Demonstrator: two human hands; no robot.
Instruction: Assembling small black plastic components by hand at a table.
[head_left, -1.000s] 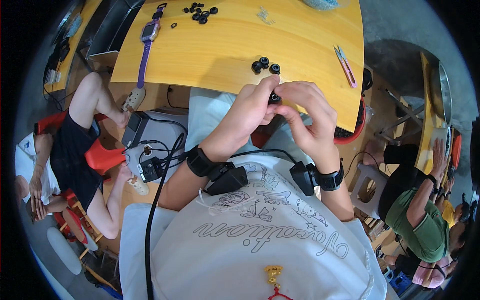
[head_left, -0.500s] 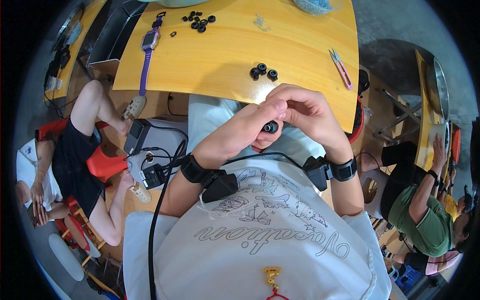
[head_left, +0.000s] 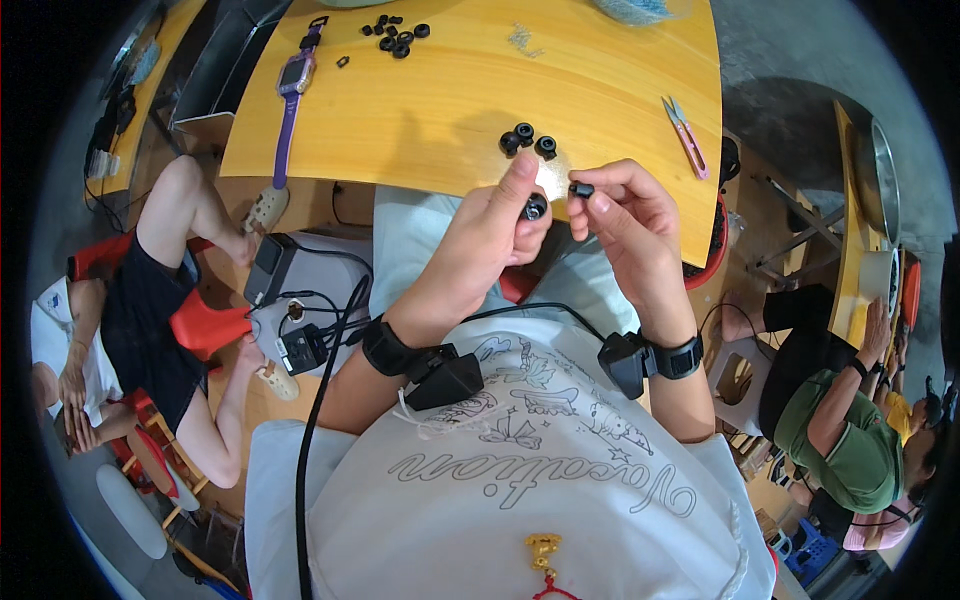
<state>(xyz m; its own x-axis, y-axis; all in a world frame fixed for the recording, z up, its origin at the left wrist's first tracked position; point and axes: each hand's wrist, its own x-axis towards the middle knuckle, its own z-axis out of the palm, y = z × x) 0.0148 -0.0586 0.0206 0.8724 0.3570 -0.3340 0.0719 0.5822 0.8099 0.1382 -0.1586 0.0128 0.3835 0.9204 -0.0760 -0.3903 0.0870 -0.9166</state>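
Note:
My left hand (head_left: 495, 222) is closed around a small round black part (head_left: 535, 207) with a hole in its end, the thumb pointing up beside it. In a pinch between thumb and forefinger, my right hand (head_left: 635, 215) holds a small black cylindrical piece (head_left: 582, 189). A short gap separates the two parts. Both hands are just over the table's near edge. Just beyond them, several similar round black parts (head_left: 546, 147) sit grouped on the yellow table (head_left: 420, 130).
Pink-handled thread snips (head_left: 688, 140) lie at the table's right side. Further back are several black rings and small pieces (head_left: 402, 37), clear bits (head_left: 523, 40) and a purple-strapped watch (head_left: 294, 75). Black cables (head_left: 345, 320) run by my left arm. People sit at both sides.
My hands have moved apart, the right going rightward with the small black cylindrical piece now visible in its fingers. The left still grips the round part.

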